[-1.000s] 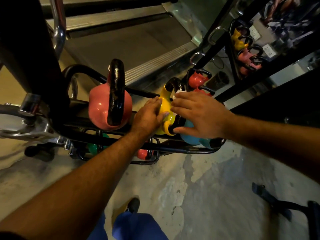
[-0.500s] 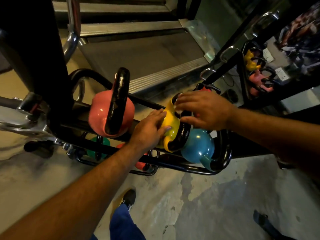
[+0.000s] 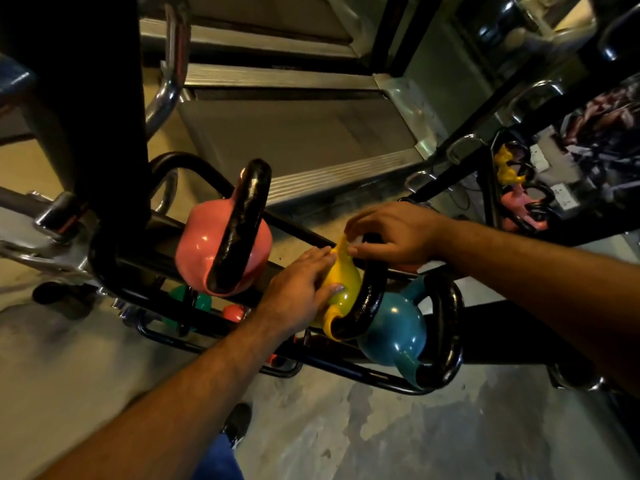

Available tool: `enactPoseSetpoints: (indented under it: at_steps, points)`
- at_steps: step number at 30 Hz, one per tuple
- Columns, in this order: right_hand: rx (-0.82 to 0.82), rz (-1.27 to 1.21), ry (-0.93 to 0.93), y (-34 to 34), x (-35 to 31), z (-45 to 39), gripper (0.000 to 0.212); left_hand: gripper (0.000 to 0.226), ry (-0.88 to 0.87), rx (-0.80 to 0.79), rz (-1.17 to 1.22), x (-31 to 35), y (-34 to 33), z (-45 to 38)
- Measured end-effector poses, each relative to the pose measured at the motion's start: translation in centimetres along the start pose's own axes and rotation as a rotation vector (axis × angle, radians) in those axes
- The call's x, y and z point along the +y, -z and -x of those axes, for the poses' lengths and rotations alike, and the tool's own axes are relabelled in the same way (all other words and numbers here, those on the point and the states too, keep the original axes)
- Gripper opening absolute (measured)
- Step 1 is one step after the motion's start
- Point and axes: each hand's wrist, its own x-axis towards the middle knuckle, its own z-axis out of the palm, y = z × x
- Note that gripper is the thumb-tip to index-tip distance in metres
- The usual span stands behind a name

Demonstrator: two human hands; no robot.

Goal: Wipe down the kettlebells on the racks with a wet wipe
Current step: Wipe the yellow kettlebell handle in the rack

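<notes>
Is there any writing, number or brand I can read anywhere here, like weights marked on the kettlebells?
None can be read.
Pink kettlebell, yellow kettlebell, blue kettlebell: no marking shows.
Wall picture at right: too blurred to tell.

**Bare Forearms, Blue Trousers, Dark Shoe**

Both forearms are bare to the frame's edge, with no sleeve, watch or band visible. The left hand (image 3: pixel 298 299) and right hand (image 3: pixel 398 233) wear no gloves or rings. At 6 o'clock, a blue trouser leg (image 3: pixel 216 460) shows, and above it a black shoe (image 3: pixel 239 422) with a pale sole edge.
</notes>
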Motion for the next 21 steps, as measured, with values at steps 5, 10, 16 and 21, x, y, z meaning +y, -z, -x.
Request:
enactPoseSetpoints:
  at_steps: [5, 10, 16, 21]
  points:
    - [0.005, -0.018, -0.045, -0.2, 0.2, 0.2, 0.080, 0.061, -0.001, -0.005, -0.010, 0.3, 0.1, 0.0]
    - [0.102, -0.044, -0.004, -0.8, -0.5, 2.0, 0.067, 0.060, 0.003, -0.006, 0.002, 0.2, 0.0, 0.0]
    - [0.235, -0.232, -0.099, -1.8, -1.1, 3.2, 0.048, 0.059, 0.024, -0.004, 0.036, 0.3, 0.3, 0.0]
    - [0.278, -0.217, -0.161, -1.7, -1.7, 3.9, 0.050, 0.057, 0.023, 0.023, 0.005, 0.4, 0.0, -0.2]
